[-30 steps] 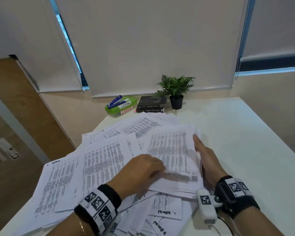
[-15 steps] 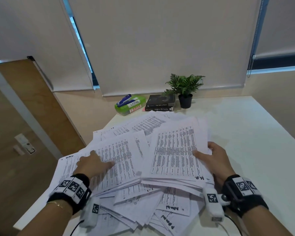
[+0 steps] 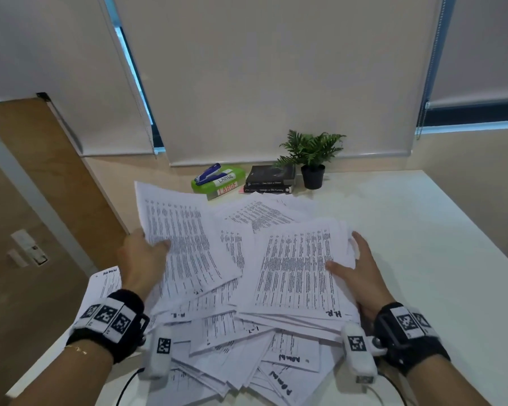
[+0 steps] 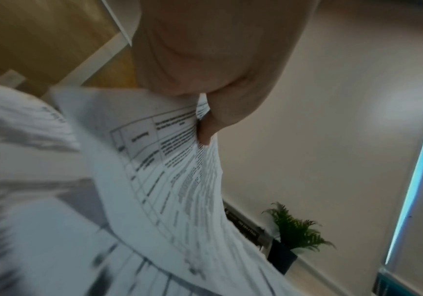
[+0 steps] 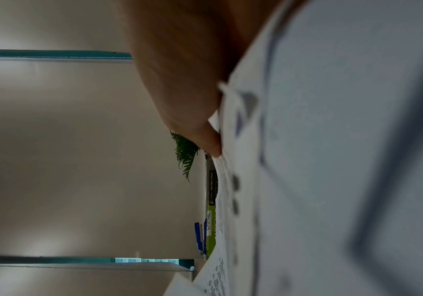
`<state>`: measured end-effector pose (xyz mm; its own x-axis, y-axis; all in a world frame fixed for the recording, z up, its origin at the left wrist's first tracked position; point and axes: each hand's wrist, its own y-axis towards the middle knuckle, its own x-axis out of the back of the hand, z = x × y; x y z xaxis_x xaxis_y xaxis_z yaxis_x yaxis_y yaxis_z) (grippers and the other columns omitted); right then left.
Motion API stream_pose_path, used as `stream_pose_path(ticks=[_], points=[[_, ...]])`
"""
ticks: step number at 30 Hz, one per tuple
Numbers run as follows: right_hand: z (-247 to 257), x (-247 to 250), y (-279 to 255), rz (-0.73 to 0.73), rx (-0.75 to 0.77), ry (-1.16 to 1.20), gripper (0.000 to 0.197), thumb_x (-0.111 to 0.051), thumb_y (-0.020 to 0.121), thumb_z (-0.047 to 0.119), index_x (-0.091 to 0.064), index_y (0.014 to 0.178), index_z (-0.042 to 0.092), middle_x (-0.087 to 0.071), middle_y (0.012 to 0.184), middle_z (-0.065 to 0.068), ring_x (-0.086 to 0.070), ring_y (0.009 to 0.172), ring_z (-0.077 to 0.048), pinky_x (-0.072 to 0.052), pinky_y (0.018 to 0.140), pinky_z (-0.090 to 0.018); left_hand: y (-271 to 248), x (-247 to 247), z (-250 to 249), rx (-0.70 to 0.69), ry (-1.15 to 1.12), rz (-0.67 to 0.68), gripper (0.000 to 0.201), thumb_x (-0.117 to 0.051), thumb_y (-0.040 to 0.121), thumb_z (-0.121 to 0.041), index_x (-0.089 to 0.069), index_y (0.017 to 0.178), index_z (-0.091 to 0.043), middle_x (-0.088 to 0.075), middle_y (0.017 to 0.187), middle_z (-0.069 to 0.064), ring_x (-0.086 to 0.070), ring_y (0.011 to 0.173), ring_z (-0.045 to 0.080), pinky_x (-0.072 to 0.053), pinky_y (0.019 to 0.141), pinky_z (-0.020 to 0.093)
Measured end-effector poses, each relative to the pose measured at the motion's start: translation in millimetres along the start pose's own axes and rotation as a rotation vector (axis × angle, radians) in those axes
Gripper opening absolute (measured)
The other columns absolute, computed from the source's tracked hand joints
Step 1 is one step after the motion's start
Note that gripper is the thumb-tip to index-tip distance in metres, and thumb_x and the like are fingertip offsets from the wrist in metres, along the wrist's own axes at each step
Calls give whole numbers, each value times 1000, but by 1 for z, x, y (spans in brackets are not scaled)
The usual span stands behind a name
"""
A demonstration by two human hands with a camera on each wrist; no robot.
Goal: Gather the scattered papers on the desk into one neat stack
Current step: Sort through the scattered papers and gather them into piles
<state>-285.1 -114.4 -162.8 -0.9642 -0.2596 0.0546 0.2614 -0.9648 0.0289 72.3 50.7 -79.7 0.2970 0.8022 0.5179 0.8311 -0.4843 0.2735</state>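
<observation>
The left hand [image 3: 140, 259] pinches a raised sheaf [image 3: 185, 238] at the desk's [image 3: 423, 244] left edge; the right hand [image 3: 357, 271] clamps a partly squared bundle [image 3: 299, 273]. Loose papers [image 3: 247, 356] sprawl along the near edge, apparently under half gathered.

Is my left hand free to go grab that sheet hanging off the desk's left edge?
Probably not yet: the left hand already grips a lifted bundle of papers, though the overhanging sheet lies uncovered beside it.
</observation>
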Motion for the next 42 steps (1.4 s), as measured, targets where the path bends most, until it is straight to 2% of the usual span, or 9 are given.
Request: stream_pose_path(ticks=[5, 10, 13, 17, 25, 29, 32, 36, 42], points=[[6, -2, -1, 70, -9, -4, 62, -62, 97, -2, -51, 150, 27, -45, 152, 12, -36, 145, -10, -29, 121, -35, -1, 14, -59, -191, -218, -130, 21, -70, 103, -21, -67, 122, -11, -68, 110, -5, -64, 92, 13, -48, 66, 17], [7, -7, -1, 69, -68, 65, 35, -56, 98, 0, -74, 123, 17, -64, 141, -1, -53, 135, -15, -38, 112, -30, -4, -9, -79, -139, -421, 20, 33, -78, 97, -36, -69, 125, -22, -78, 114, -7, -77, 101, 16, -63, 87, 40], [16, -7, -6, 68, -110, 133, 33, -58, 104, 36, -74, 125, 16, -65, 137, 5, -55, 125, -9, -35, 105, -29, -27, -43, -84, -4, -376, 321, 36, -79, 94, -39, -65, 120, -19, -75, 120, 6, -78, 92, 20, -64, 77, 35], [13, -3, -7, 130, -214, 172, 78, -45, 86, 86, -74, 126, 26, -66, 132, 12, -57, 126, -11, -33, 116, -45, -55, -94, -70, 109, -189, 529, 93, -80, 92, -45, -30, 162, -10, -33, 170, 10, -42, 149, 33, -43, 118, 50], [-5, 1, 2, 155, 35, -18, 56, -75, 86, -1, -61, 135, 23, -72, 128, 9, -67, 120, -16, -47, 112, -52, -35, -93, -45, -81, 311, 536, 68, -70, 95, -59, -57, 145, -14, -63, 143, 10, -64, 121, 28, -51, 108, 44], [-6, -1, 5, 99, 56, -6, 82, -78, 88, 1, -38, 153, 31, -59, 145, 7, -58, 130, -16, -42, 116, -49, -3, -56, -15, 65, 520, 460, 92, -78, 85, -64, -45, 152, -9, -45, 156, 22, -50, 138, 37, -51, 104, 46], [-5, -3, 3, 55, 49, -41, 95, -82, 87, 11, -26, 158, 40, -41, 161, 9, -47, 141, -17, -37, 120, -48, 13, -44, 13, 209, 531, 537, 117, -93, 72, -56, -36, 152, 7, -63, 131, 25, -67, 111, 37, -54, 70, 33], [3, -2, -3, 24, 66, -75, 57, -81, 89, 19, -60, 141, 24, -57, 145, 7, -48, 137, -10, -33, 121, -39, 10, -46, 25, 299, 447, 513, 51, -99, 72, -33, -58, 77, -3, -50, 59, 8, -48, 52, 21, -38, 56, 27], [7, 0, -7, 76, 24, -77, 80, -82, 83, 4, -48, 153, 20, -49, 144, 12, -40, 134, -3, -30, 110, -27, 6, -46, 27, 313, 397, 472, 73, -99, 64, -53, -48, 89, -7, -47, 71, 4, -48, 62, 19, -30, 52, 27]])
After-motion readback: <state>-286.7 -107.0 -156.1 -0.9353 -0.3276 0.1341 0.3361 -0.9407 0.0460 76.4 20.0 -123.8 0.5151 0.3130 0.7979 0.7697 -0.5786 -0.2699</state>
